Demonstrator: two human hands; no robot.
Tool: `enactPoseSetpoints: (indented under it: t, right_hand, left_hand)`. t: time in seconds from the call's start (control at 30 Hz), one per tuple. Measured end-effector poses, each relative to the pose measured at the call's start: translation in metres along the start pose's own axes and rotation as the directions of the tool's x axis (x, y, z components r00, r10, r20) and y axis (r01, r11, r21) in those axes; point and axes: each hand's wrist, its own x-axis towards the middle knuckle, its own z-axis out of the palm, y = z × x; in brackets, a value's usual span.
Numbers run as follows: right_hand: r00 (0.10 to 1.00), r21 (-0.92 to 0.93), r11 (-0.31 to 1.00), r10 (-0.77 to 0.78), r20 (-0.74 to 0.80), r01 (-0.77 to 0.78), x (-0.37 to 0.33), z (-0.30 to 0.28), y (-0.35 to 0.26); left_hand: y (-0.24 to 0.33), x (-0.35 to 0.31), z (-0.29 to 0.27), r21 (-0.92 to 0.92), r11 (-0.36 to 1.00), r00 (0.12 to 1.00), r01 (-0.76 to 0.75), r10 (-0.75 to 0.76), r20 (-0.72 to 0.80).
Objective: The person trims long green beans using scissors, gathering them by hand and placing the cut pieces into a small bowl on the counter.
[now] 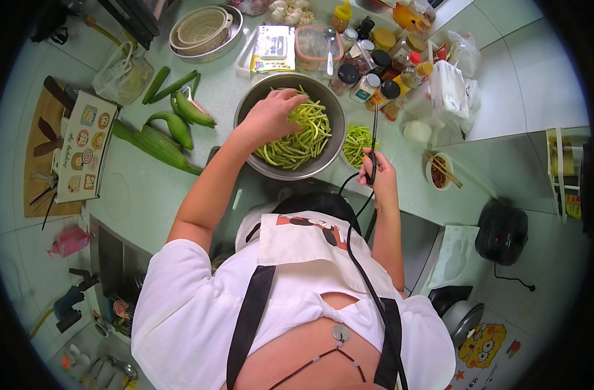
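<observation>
My left hand (275, 117) reaches into a large metal bowl (243, 153) of long green beans (297, 146). Its fingers are bent and apart over the beans, and no bean shows clearly between them. My right hand (381, 177), closed around the black handles of a pair of scissors (374, 146), is to the right of the bowl, with the blades pointing away from me. Just beyond that hand lies a pile of short cut bean pieces (357, 143); whatever holds them is hard to make out.
Left of the bowl lie luffa gourds (157, 146) and green stalks (173, 88). Spice jars and bottles (381, 94) crowd the back right. A small bowl (438, 175) with chopsticks stands at right, a colander (202, 31) at back left. A black cord (358, 260) crosses my front.
</observation>
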Motion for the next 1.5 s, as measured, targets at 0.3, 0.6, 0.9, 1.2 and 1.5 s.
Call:
enactPoseSetpoints:
  t: [0.3, 0.6, 0.9, 1.2, 1.5]
  right_hand:
    - [1.0, 0.045, 0.999, -0.006, 0.026, 0.005, 0.004, -0.001, 0.015]
    - [0.997, -0.01, 1.0, 0.011, 0.072, -0.01, 0.007, 0.004, 0.012]
    - [0.998, -0.01, 1.0, 0.03, 0.052, -0.03, 0.012, -0.007, 0.024]
    - [0.999, -0.019, 0.999, 0.036, -0.032, -0.037, 0.019, -0.015, 0.019]
    - [0.999, 0.055, 0.998, 0.037, 0.002, -0.037, 0.009, -0.009, 0.019]
  left_hand:
    - [-0.028, -0.027, 0.001, 0.19, 0.921, 0.939, 0.34, -0.321, -0.123]
    - [-0.011, -0.027, 0.061, 0.416, 0.792, 0.89, 0.446, -0.442, -0.113]
    - [-0.022, -0.017, 0.055, 0.141, 0.881, 0.88, 0.451, -0.414, -0.231]
    - [-0.027, -0.004, 0.044, -0.22, 0.937, 0.869, 0.273, -0.338, -0.362]
    - [-0.02, -0.007, 0.025, -0.385, 0.891, 0.905, 0.241, -0.35, -0.243]
